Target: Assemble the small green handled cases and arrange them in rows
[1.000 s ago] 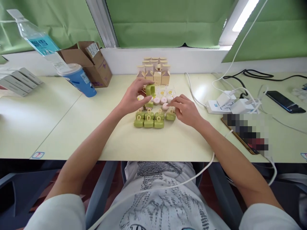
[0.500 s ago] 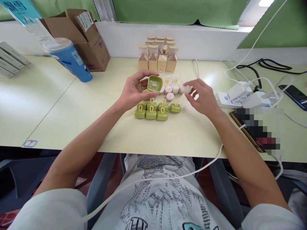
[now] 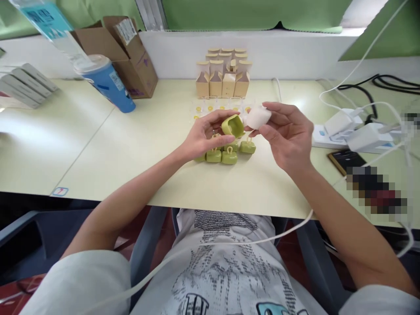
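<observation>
In my left hand [image 3: 207, 134] is a small hollow green case [image 3: 232, 125], gripped at its side and tilted so that its open mouth faces right. My right hand [image 3: 290, 133] pinches a rounded white piece [image 3: 258, 118] between thumb and fingers. This piece sits right beside the green case's mouth; whether the two touch, I cannot tell. Below my hands, several closed green cases with pale loops [image 3: 229, 158] stand on the table, partly covered by my left hand. Behind my hands lie clear plastic pieces with yellow dots [image 3: 210, 108].
Small open cardboard boxes [image 3: 215, 83] stand in rows by the wall. At the left are a blue cup [image 3: 110, 85], a brown carton [image 3: 141, 72] and white boxes [image 3: 28, 85]. A power strip [image 3: 320, 136] with chargers and a phone [image 3: 341, 162] lie right. A white cable [image 3: 236, 243] crosses my lap.
My hands have come together. The right one has lifted the white piece up and toward the green case, which has turned from facing up to facing right. The view has shifted slightly.
</observation>
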`<state>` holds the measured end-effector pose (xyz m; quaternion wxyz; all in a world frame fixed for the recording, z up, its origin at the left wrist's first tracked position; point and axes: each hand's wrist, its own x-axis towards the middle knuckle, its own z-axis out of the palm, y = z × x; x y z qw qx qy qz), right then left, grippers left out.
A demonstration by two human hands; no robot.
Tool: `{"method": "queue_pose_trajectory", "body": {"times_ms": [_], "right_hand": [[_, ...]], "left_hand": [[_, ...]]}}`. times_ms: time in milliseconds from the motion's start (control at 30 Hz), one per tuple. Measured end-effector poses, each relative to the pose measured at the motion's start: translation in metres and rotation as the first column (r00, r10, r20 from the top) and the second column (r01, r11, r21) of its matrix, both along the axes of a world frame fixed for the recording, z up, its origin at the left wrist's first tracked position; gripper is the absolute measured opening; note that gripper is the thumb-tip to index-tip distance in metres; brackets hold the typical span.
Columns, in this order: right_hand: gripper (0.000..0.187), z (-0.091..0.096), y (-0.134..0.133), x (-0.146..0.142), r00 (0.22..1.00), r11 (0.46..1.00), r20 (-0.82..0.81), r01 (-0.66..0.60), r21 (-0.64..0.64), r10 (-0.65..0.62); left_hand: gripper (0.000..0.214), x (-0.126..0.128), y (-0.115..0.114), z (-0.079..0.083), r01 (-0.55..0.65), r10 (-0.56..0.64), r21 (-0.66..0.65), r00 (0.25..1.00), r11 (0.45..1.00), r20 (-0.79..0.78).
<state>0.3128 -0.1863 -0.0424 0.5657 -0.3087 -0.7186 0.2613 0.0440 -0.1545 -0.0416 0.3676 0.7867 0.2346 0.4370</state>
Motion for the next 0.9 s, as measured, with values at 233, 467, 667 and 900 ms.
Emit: {"method": "queue_pose_trajectory", "body": {"times_ms": [233,467,667,900], "right_hand": [[0.036,-0.002,-0.008,-0.008,0.996,0.984,-0.054,0.083,0.155,-0.075],[0.032,-0.001,-0.012,-0.013,0.987,0.974,0.064,0.132,0.183,-0.146],[0.03,0.0,-0.018,-0.019,0.988,0.983,0.116,0.077,0.165,-0.097],[0.024,0.005,-0.024,-0.02,0.991,0.981,0.078,0.099,0.17,-0.113]], "left_hand": [[0.073,0.0,-0.002,0.002,0.006,-0.005,-0.049,1.0,0.999,0.03],[0.066,0.003,-0.004,0.001,0.041,-0.039,-0.046,0.998,0.998,0.049],[0.054,0.011,-0.017,0.005,-0.076,0.075,0.088,0.997,0.993,0.009],[0.063,0.009,-0.006,0.001,-0.082,0.087,0.181,0.996,0.98,-0.018]]}}
